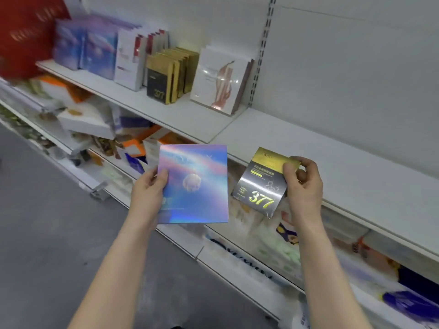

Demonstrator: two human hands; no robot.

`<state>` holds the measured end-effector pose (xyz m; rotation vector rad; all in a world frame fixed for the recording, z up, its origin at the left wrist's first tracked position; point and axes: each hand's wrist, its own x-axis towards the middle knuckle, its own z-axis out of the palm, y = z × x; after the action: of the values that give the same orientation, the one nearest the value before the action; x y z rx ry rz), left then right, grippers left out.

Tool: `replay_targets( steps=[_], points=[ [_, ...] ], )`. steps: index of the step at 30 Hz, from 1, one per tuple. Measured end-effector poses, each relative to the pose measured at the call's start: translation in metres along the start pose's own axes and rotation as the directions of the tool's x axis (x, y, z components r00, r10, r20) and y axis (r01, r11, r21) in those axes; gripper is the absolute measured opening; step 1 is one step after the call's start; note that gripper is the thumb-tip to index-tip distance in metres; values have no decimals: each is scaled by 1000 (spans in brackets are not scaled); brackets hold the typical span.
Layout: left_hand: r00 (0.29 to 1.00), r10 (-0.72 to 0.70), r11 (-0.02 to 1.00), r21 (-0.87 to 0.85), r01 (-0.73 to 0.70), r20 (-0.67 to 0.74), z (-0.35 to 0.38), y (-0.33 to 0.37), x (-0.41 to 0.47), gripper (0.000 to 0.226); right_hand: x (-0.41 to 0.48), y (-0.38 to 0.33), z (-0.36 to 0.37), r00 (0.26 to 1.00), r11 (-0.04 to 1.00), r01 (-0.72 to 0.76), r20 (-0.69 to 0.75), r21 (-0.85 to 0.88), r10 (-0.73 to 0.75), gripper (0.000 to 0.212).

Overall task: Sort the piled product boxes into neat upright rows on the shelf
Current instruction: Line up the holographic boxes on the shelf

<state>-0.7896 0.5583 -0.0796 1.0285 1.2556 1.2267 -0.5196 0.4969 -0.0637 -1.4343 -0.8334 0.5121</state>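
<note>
Shelving [308, 148] of white metal runs across the view from 10 to 4 o'clock, with grey floor [47, 233] at 8 o'clock. On the top board at 11 o'clock stand upright rows: blue boxes [95, 53], white boxes [128, 65], gold boxes [166, 77], then a pale box [218, 81] leaning back. Below them, at 9 o'clock, a blurred pile of boxes [95, 124] lies jumbled. At centre the left hand [148, 193] grips a shiny blue box [197, 186] by its left edge, thumb on the face. At its 3 o'clock, not touching it, the right hand [304, 184] pinches a tilted gold and grey box [261, 184], marked 377, by its upper right corner.
</note>
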Motion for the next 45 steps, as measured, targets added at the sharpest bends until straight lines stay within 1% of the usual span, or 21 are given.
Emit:
replay_targets(
  steps=[1, 2, 5, 11, 14, 19, 22, 24, 28, 32, 36, 38, 40, 41, 43, 45],
  points=[
    [1000, 0, 1000, -2, 0, -21, -18, 3, 9, 33, -2, -2, 22, 1000, 1000, 8, 21, 6, -8, 18],
    [999, 0, 1000, -8, 0, -44, -34, 7, 19, 34, -3, -4, 43, 999, 1000, 16, 43, 13, -16, 18],
    [995, 7, 1000, -12, -8, -97, -78, 15, 45, 21, -5, -12, 101, 994, 999, 41, 102, 16, -43, 15],
    [984, 24, 998, -54, -35, -178, -132, 19, 94, 19, 10, -33, 188, 969, 995, 102, 227, -20, -95, 18],
    [979, 34, 997, -61, -47, -199, -149, 20, 123, 21, 27, -43, 226, 966, 990, 135, 230, -47, -121, 19],
    [978, 62, 996, -49, -73, -201, -173, 28, 183, 28, 74, -53, 290, 962, 980, 199, 196, -22, -191, 23],
    [974, 77, 995, -39, -88, -212, -183, 35, 221, 28, 110, -54, 332, 947, 952, 283, 194, -120, -258, 23],
    [977, 78, 996, -17, -83, -198, -189, 42, 243, 24, 131, -52, 356, 940, 927, 316, 196, -202, -278, 25],
    [982, 80, 996, -25, -86, -173, -199, 58, 290, 22, 160, -39, 396, 926, 880, 373, 178, -295, -333, 25],
    [988, 92, 995, -29, -96, -126, -202, 64, 326, 20, 176, -30, 414, 914, 837, 406, 160, -366, -374, 26],
    [993, 86, 995, -38, -90, -84, -206, 63, 355, 22, 181, -28, 422, 905, 773, 418, 147, -477, -398, 29],
    [995, 76, 996, -47, -79, -63, -208, 62, 367, 18, 180, -30, 426, 885, 686, 436, 139, -582, -445, 32],
    [997, 68, 997, -45, -69, -35, -212, 63, 381, 14, 176, -36, 432, 842, 556, 453, 129, -697, -524, 36],
    [998, 67, 997, -42, -68, -21, -214, 64, 388, 13, 172, -42, 439, 826, 523, 457, 125, -720, -550, 37],
    [998, 70, 997, -37, -69, 9, -220, 66, 403, 13, 163, -53, 459, 820, 533, 485, 149, -693, -553, 34],
    [995, 80, 996, -38, -78, 54, -227, 69, 420, 13, 153, -63, 488, 805, 552, 561, 251, -618, -537, 30]
  ],
)
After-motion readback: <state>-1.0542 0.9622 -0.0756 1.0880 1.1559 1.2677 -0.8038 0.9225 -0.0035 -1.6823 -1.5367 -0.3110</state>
